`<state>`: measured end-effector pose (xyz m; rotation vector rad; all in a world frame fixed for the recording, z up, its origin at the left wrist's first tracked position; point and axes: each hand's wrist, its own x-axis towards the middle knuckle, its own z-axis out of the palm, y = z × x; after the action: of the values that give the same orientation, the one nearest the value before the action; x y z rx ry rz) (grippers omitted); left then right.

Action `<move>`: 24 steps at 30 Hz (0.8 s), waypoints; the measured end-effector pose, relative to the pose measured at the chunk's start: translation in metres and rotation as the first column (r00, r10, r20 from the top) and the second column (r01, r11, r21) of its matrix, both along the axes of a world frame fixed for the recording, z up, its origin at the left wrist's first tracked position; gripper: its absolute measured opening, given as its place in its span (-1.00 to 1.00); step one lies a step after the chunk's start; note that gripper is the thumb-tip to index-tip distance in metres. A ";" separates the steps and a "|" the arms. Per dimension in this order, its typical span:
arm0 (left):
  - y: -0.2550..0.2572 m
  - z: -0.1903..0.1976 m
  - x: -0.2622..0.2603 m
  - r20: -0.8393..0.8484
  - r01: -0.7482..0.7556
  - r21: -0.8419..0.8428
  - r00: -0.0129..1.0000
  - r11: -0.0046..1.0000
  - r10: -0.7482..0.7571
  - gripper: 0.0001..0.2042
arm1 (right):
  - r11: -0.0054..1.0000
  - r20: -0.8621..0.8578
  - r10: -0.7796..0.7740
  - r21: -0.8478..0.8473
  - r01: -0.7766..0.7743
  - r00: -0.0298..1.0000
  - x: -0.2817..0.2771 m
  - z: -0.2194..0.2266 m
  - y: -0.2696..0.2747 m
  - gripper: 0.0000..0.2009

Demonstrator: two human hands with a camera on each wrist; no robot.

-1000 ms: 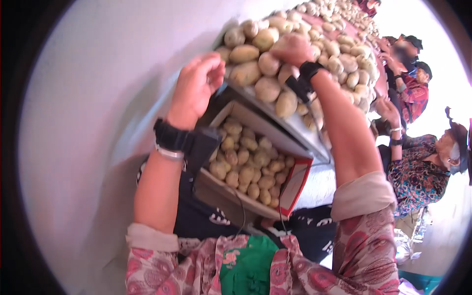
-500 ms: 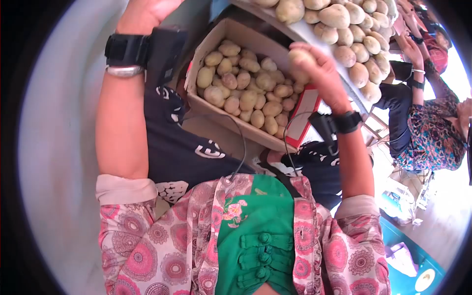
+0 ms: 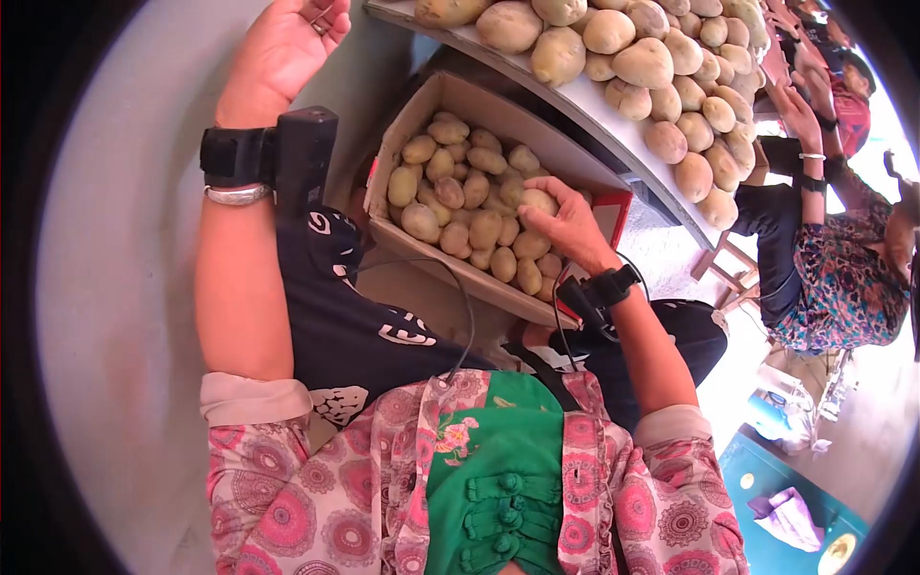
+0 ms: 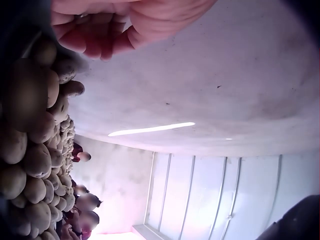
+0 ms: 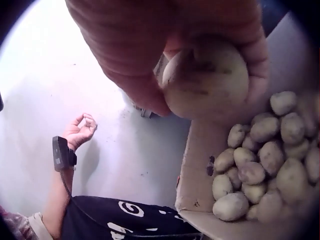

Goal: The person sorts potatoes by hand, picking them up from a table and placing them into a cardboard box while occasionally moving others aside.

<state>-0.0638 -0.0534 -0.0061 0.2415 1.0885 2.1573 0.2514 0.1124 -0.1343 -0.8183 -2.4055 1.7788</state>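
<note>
Over the right part of a cardboard box (image 3: 460, 261), my right hand (image 3: 575, 226) holds a potato (image 3: 538, 202) between thumb and fingers. In the right wrist view the same pale potato (image 5: 207, 82) shows dark marks on its skin. Several smaller potatoes (image 3: 484, 228) fill the box below. My left hand (image 3: 287, 53) is raised beside the wall, left of the box, palm turned up and fingers loosely bent, holding nothing. The left wrist view has its fingers (image 4: 92, 42) near the potato heap.
A table (image 3: 585, 105) heaped with larger potatoes (image 3: 644, 63) stands beyond the box, its edge overhanging the back. The wall (image 3: 125, 287) is close on my left. Another person (image 3: 843, 268) sits at the right along the table. Cables run from both wrist cameras across my lap.
My right hand has come from the potato heap on the table down to the box with a potato. My left hand has moved away from the table edge, and the view has tilted down.
</note>
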 end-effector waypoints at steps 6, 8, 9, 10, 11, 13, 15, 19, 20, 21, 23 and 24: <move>-0.002 -0.003 0.002 -0.002 0.004 0.028 1.000 1.000 -0.004 -0.94 | 0.990 0.056 0.053 0.129 -0.060 0.997 -0.022 -0.011 -0.032 -0.58; -0.006 -0.007 -0.005 -0.031 -0.014 0.017 0.999 1.000 0.015 -0.94 | 0.993 0.063 0.069 0.091 -0.074 0.996 -0.037 -0.015 -0.043 -0.56; -0.008 -0.011 -0.015 -0.031 0.005 -0.008 1.000 1.000 -0.005 -0.92 | 0.994 0.026 0.083 0.074 -0.085 0.996 -0.044 -0.019 -0.048 -0.57; -0.006 -0.012 -0.019 -0.028 0.026 -0.029 0.999 0.999 -0.027 -0.88 | 0.994 -0.008 0.095 0.061 -0.094 0.995 -0.050 -0.020 -0.053 -0.57; -0.005 -0.014 -0.020 -0.032 0.026 -0.022 0.999 0.999 -0.026 -0.88 | 0.996 -0.017 0.079 0.033 -0.078 0.997 -0.058 -0.021 -0.060 -0.55; -0.005 -0.010 -0.014 -0.042 -0.016 -0.045 0.999 0.999 0.014 -0.87 | 0.994 -0.009 0.093 0.063 -0.093 0.996 -0.071 -0.010 -0.070 -0.54; -0.004 -0.004 -0.003 -0.073 -0.019 -0.043 0.997 0.999 0.016 -0.89 | 0.984 -0.028 0.135 0.121 -0.130 0.990 -0.083 -0.014 -0.079 -0.53; -0.004 0.000 0.004 -0.107 -0.045 -0.046 0.994 0.998 0.040 -0.89 | 0.922 -0.133 0.183 0.367 -0.123 0.974 -0.091 -0.046 -0.093 -0.52; -0.003 0.001 0.003 -0.117 -0.034 -0.010 0.993 0.999 0.033 -0.89 | 0.946 -0.214 0.133 0.319 -0.059 0.968 -0.092 -0.042 -0.095 -0.53; -0.004 0.001 0.003 -0.092 -0.047 -0.030 0.995 0.998 0.044 -0.88 | 0.967 -0.292 0.081 0.255 -0.005 0.953 -0.091 -0.036 -0.094 -0.54; -0.004 -0.001 0.005 -0.070 -0.056 -0.045 0.996 0.997 0.053 -0.87 | 0.959 -0.266 0.155 0.271 -0.080 0.952 -0.082 -0.025 -0.083 -0.57; -0.004 0.000 0.006 -0.073 -0.039 -0.043 0.997 0.998 0.036 -0.87 | 0.949 -0.235 0.230 0.269 -0.164 0.944 -0.077 -0.015 -0.077 -0.60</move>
<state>-0.0573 -0.0572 -0.0064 0.2823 1.1894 2.1698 0.1746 0.0351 -0.1495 -0.3001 -2.5267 1.4856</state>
